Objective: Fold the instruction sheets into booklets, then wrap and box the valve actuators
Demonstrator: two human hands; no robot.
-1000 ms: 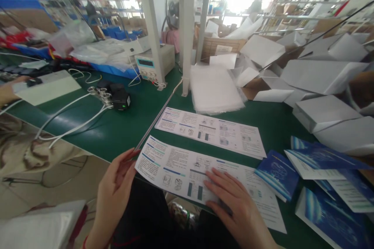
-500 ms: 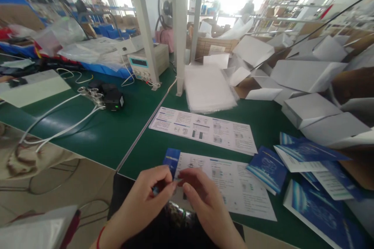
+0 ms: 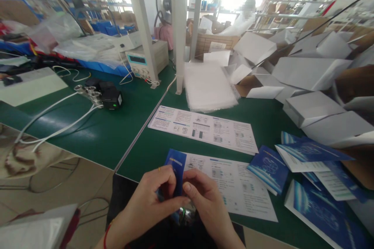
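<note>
A long printed leaflet [image 3: 248, 190] lies at the bench's near edge, its blue end panel [image 3: 177, 163] bent up from the rest. My left hand [image 3: 154, 194] is closed on that blue panel, its thumb stretched toward the right thumb. Beside the panel, my right hand [image 3: 206, 202] grips the leaflet near the fold with curled fingers, and its fingertips are partly hidden. A second leaflet [image 3: 204, 128] lies flat farther back. To the right are several folded blue booklets [image 3: 269, 167], some overlapping.
Clear plastic sleeves [image 3: 209, 85] are stacked behind the leaflets. White boxes [image 3: 312, 74] pile up at right. Left of the metal post [image 3: 179, 31] sit a power supply [image 3: 147, 62] and black devices with white cables [image 3: 109, 97]. A stool stands below left.
The leaflet's blue end panel has been lifted and turned toward the right, now standing up between my hands. My left thumb has extended to the right.
</note>
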